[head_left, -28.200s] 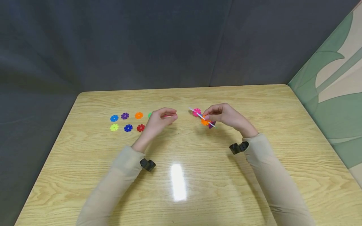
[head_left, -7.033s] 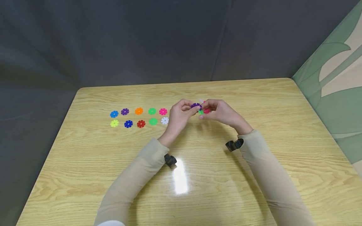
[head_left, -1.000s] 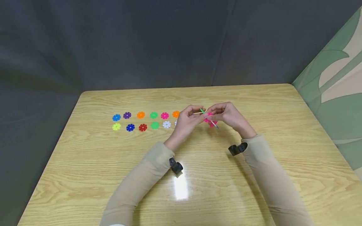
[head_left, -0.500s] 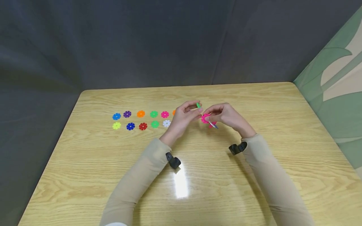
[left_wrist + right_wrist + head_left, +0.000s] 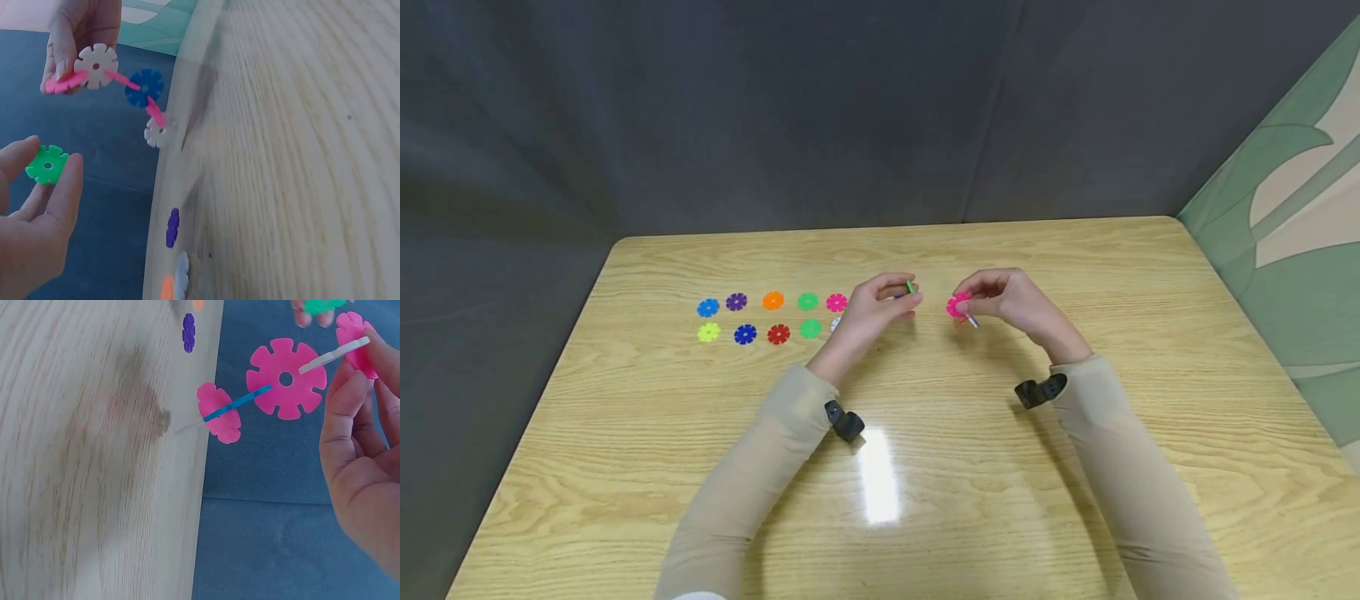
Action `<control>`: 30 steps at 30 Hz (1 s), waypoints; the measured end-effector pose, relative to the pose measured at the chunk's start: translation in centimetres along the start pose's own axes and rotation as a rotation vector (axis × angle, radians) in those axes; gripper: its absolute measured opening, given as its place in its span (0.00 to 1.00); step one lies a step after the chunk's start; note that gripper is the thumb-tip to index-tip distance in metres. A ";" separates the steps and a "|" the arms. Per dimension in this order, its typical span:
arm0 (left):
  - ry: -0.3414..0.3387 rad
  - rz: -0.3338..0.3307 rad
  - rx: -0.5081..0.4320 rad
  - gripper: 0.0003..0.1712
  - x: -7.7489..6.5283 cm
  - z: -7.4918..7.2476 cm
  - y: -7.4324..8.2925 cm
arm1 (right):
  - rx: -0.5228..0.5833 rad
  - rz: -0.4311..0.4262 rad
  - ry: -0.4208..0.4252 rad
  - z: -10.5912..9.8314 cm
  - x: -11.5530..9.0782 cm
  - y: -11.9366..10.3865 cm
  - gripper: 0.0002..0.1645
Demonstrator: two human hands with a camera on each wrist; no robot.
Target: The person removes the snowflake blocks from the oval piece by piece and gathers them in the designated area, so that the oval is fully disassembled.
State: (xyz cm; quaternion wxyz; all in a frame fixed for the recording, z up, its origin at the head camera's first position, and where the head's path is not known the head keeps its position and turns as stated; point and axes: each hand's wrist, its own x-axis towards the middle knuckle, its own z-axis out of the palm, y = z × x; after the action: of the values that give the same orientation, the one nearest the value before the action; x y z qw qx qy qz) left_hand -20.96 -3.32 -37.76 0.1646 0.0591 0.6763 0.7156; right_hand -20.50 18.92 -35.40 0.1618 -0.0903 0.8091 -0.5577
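Observation:
My left hand pinches a green notched disc between thumb and fingertips. To its right, my right hand holds a chain of interlocked notched discs by its end pink disc. From there the chain hangs through a white disc, a middle pink disc, a blue disc and another pink disc to a white disc at its far end. A gap separates the green disc from the chain.
Two rows of loose discs lie on the wooden table at left, among them a yellow disc, a red disc and a pink disc. A purple disc lies near the left hand. A dark curtain stands behind.
The hands, close together a second ago, have parted; the left moved left with the green disc, off the chain. Long before, the right hand held a chain with orange and purple discs.

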 end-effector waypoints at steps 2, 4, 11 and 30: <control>-0.002 -0.012 0.004 0.24 0.0 -0.3 -0.1 | 0.000 -0.001 0.002 -0.1 0.0 0.0 0.08; -0.006 -0.027 0.013 0.25 0.0 -0.5 -0.3 | -0.001 0.000 0.003 -0.1 0.0 0.1 0.08; -0.019 -0.111 0.075 0.28 0.1 -1.1 -0.9 | 0.010 -0.005 -0.001 -0.2 -0.2 0.2 0.07; -0.054 -0.163 0.234 0.28 0.3 -1.6 -1.6 | 0.005 0.002 -0.001 -0.3 -0.3 0.2 0.06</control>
State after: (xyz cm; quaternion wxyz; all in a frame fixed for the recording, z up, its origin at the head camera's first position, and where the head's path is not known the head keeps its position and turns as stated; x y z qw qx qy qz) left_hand -21.44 -4.69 -39.46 0.2321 0.0421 0.7530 0.6143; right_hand -20.36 19.32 -35.46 0.1631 -0.0894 0.8077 -0.5595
